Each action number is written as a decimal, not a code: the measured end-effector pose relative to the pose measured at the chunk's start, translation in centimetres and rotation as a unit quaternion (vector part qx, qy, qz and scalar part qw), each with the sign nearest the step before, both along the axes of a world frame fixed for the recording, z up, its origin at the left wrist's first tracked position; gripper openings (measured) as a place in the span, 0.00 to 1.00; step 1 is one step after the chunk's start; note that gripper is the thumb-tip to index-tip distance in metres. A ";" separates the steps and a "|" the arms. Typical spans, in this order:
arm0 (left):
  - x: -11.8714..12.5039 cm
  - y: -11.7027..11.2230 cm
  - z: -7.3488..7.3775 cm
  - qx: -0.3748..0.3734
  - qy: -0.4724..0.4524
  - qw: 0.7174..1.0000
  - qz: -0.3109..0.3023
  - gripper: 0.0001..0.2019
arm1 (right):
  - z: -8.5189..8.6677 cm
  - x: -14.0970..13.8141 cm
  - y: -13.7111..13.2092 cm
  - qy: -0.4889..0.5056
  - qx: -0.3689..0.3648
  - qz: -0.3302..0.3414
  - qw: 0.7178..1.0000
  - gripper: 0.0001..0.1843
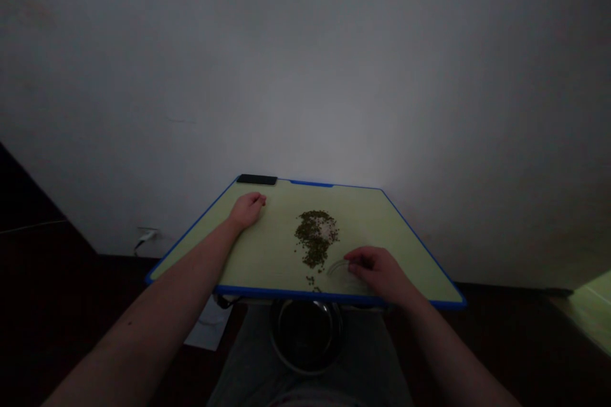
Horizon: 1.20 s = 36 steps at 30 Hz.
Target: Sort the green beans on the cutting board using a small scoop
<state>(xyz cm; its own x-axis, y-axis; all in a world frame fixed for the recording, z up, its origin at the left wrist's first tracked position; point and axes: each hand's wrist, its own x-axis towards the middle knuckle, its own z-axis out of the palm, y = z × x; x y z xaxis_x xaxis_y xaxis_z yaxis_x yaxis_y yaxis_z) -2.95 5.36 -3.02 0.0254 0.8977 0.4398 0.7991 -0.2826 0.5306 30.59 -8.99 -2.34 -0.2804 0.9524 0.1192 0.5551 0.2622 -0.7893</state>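
A pile of small green beans (312, 245) lies on a pale yellow-green tabletop (267, 254) with a blue rim. Pale grains (327, 229) are mixed into its right side, and a few loose beans trail toward the near edge. To the right of the pile, my right hand (375, 267) pinches a thin, curved, clear strip (337, 265) whose free end points at the beans. My left hand (247, 210) rests curled on the tabletop, left of the pile and apart from it. Whatever may be inside its fingers is hidden.
A black phone-like slab (256, 179) lies at the far left corner of the tabletop. Below the near edge, a round metal bowl (308, 365) sits in my lap. Behind the table stands a plain wall (324, 89) with a plugged-in socket (147, 235) low at left.
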 end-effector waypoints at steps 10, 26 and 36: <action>-0.2 0.0 0.0 0.002 0.010 1.000 -0.009 0.18 | 0.1 -2.0 2.6 -0.077 0.044 0.011 0.996 0.13; -0.4 0.1 -0.2 -0.006 0.005 1.000 -0.008 0.18 | 0.5 -2.8 -0.4 -0.080 0.018 0.027 0.996 0.13; -0.4 0.1 -0.1 -0.008 0.019 1.000 -0.011 0.19 | 0.2 -2.1 -1.2 -0.059 -0.014 0.000 0.998 0.14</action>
